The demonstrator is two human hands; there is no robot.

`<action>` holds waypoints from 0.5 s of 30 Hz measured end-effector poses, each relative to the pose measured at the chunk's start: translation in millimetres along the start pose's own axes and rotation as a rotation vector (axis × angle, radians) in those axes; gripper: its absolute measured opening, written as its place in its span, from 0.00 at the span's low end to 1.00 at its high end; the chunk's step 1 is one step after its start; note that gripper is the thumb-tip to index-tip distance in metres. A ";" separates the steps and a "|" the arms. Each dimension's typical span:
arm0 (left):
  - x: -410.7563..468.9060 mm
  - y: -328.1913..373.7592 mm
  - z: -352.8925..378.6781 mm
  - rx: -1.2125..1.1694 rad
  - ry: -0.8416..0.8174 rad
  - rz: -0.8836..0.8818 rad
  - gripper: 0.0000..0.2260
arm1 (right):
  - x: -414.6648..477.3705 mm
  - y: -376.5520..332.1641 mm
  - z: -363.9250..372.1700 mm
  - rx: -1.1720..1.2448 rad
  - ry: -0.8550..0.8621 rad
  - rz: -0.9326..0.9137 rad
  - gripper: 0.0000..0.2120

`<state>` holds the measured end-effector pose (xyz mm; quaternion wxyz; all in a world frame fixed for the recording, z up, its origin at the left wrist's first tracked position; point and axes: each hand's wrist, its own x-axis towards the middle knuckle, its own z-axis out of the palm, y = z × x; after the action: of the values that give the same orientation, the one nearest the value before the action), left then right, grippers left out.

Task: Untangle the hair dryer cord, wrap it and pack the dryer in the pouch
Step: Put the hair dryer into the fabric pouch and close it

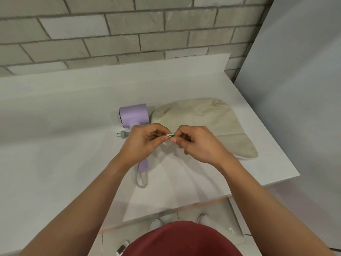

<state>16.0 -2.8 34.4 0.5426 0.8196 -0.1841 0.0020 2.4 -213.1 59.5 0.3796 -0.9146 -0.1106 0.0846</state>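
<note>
- The left hand (pixel 142 143) and right hand (pixel 197 143) meet above the white tabletop (pixel 55 145). Their fingers are curled, and both pinch one small white-and-green strip (pixel 170 135) (too small to identify).
- The lilac plastic hair dryer (pixel 133 115) lies under the left hand, handle toward the person.
- Its grey plug (pixel 122 134) rests just left of the handle.
- The beige cloth pouch (pixel 203 122) lies flat beside the dryer's barrel.

White counter (pixel 55 163), lilac hair dryer (pixel 133 115), grey plug (pixel 123 134), beige pouch (pixel 212 122) lying on it

Bright, even, diffuse light; faint soft shadows toward the tabletop's (pixel 55 126) front edge; wide-angle bowing near the borders; slightly soft overall.
</note>
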 end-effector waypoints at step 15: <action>20.8 -5.7 1.9 0.316 -0.038 -0.015 0.06 | -5.8 26.9 2.6 -0.245 0.108 0.082 0.06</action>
<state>36.8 -8.7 32.8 0.4035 0.8959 -0.1854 0.0114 -0.1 -231.4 38.9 0.2668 -0.9611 -0.0618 0.0365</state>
